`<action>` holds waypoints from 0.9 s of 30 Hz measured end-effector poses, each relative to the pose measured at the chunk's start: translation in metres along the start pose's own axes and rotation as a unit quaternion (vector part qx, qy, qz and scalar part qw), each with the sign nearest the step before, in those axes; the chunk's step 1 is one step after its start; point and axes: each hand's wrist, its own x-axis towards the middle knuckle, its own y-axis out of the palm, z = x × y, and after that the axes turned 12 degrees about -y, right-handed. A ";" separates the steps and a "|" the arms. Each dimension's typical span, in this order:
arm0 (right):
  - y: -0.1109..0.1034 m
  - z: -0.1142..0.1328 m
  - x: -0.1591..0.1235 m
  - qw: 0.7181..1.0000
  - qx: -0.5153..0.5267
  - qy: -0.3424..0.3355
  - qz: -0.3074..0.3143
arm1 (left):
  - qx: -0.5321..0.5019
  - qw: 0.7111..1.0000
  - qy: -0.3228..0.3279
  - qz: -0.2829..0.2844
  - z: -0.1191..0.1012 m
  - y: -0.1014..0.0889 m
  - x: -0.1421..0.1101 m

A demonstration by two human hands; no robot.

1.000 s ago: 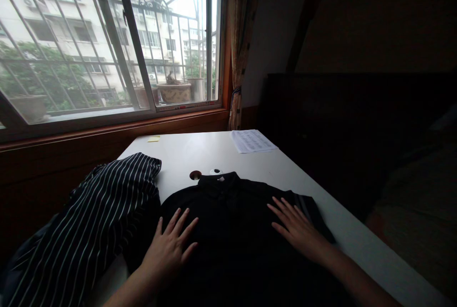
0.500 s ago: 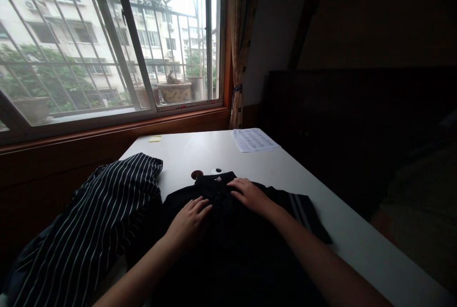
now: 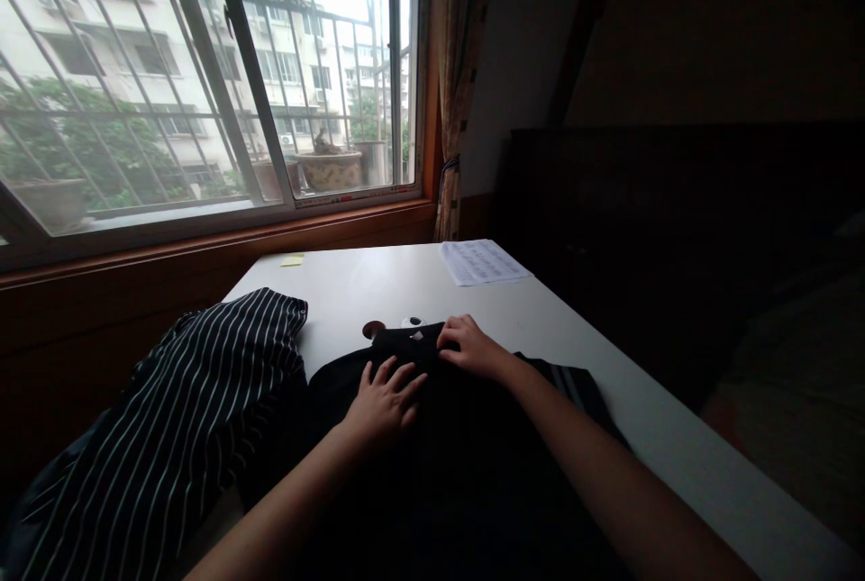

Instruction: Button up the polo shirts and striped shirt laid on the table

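Note:
A black shirt point(image 3: 459, 473) lies spread on the white table, its collar toward the window and a small pale label showing at the neck. Grey stripes cross its sleeve on the right. My left hand point(image 3: 384, 401) rests on the upper front of the shirt with its fingers spread. At the right side of the collar, my right hand point(image 3: 468, 347) has its fingers curled on the fabric, gripping the edge. Dark cloth and shadow hide the folds below my hands.
A striped black-and-white garment point(image 3: 203, 410) is heaped on the left. Past the collar are a brown round object point(image 3: 373, 329) and a white one point(image 3: 414, 322). Printed sheets point(image 3: 483, 262) and yellow sticky notes point(image 3: 292, 260) lie on the far part of the table point(image 3: 365, 279).
My left hand has shifted slightly right and its fingers have spread. My right hand's fingers have curled onto the collar edge, and the fabric around the neck has moved.

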 end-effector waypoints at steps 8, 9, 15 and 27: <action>0.035 0.023 0.002 0.998 -0.040 0.024 -0.042 | -0.025 1.000 0.012 -0.011 0.006 0.004 0.001; 0.039 0.026 -0.001 0.997 -0.049 0.030 -0.055 | -0.026 0.999 0.018 -0.009 0.009 0.003 0.000; 0.043 0.031 -0.036 0.990 -0.090 0.027 -0.106 | -0.010 1.000 0.017 0.017 0.033 -0.010 -0.021; 0.005 -0.002 -0.150 0.991 -0.078 0.107 0.035 | 0.026 0.998 -0.033 0.045 0.044 -0.037 -0.114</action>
